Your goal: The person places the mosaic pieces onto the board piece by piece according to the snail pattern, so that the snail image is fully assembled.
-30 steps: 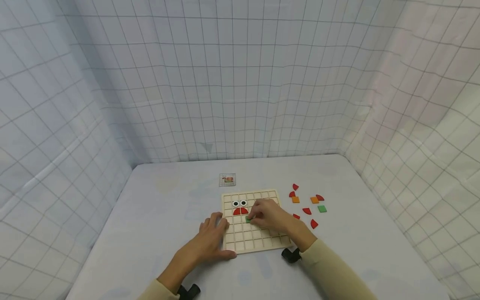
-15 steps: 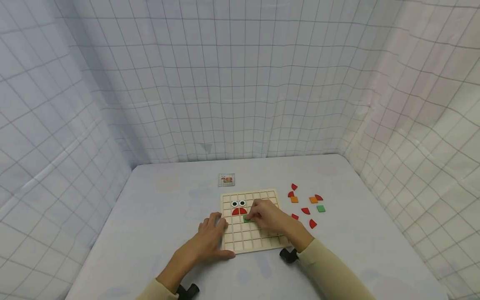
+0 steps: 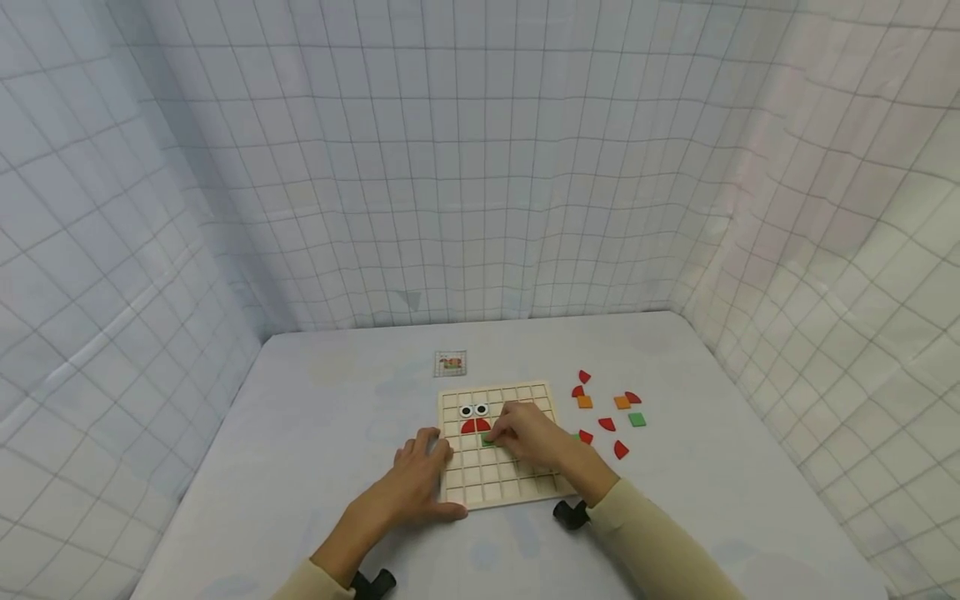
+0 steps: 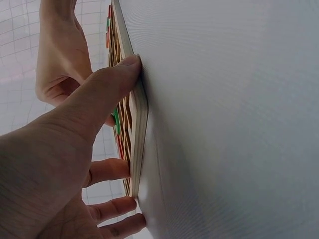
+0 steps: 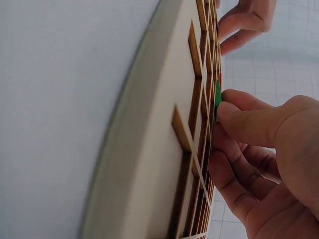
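Head view facing forward and down over table [image 3: 315, 417], wrist views close, sideways, sharing board [image 3: 491, 473]

No words, numbers or brands to be read anywhere here! Over by the middle of the desk's [image 3: 337, 392] far edge, the small card [image 3: 450, 363] shows a coloured picture on a grid, any print there too tiny to make out.

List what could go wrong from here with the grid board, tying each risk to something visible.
1. The green tile pinched by the right hand is close to two red pieces on the grid board, so it might nudge them.
2. The left hand touches the board's edges; a push could shift it.
3. The right wrist is close to a loose red piece and could brush it.
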The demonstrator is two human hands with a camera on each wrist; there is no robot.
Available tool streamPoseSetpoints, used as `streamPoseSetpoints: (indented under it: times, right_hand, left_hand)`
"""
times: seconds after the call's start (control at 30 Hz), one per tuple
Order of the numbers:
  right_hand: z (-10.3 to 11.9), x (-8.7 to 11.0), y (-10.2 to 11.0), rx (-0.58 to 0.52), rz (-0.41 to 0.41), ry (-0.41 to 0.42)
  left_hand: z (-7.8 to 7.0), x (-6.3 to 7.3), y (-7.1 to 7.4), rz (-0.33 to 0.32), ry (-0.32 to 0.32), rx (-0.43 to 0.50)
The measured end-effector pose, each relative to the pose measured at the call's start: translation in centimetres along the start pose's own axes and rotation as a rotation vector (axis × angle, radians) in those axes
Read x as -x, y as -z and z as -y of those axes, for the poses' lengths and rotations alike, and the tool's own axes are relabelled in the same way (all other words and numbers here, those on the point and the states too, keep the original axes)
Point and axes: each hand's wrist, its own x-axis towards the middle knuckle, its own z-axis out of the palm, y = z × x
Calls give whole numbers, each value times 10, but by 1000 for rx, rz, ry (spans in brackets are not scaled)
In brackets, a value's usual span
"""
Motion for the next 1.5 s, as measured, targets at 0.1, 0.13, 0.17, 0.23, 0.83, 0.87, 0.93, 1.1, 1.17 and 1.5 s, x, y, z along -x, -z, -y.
streamPoseSetpoints:
  times: [0.1, 0.13, 0.17, 0.23, 0.83, 0.87, 0.93, 1.1, 1.17, 1.5]
  right_hand:
    - [0, -2, -4, 0, 2, 8]
    - [0, -3, -5, 4, 1, 13]
    - [0, -4, -6, 7, 0, 17]
    - [1, -6, -6, 9, -7, 15]
    - [-3, 3, -7, -6, 11, -26]
    - [-3, 5, -7, -6, 17, -29]
    - [-3, 7, -7, 1, 23, -32]
    - [-3, 11, -5, 0, 36, -29]
    - [-2, 13, -3, -3, 37, -33]
    - [-6, 23, 12, -45, -29, -10]
  left_hand:
    - [1, 1, 0, 5, 4, -6]
    - [1, 1, 0, 6, 5, -7]
    - [2, 1, 0, 7, 5, -7]
    - [2, 1, 0, 4, 0, -5]
    - [4, -1, -4, 7, 1, 11]
    - [4, -1, -4, 10, 0, 13]
    - [4, -1, -5, 14, -2, 13]
    - [3, -1, -4, 18, 2, 0]
    - [3, 0, -4, 18, 6, -2]
    - [0, 0, -1, 10, 5, -9]
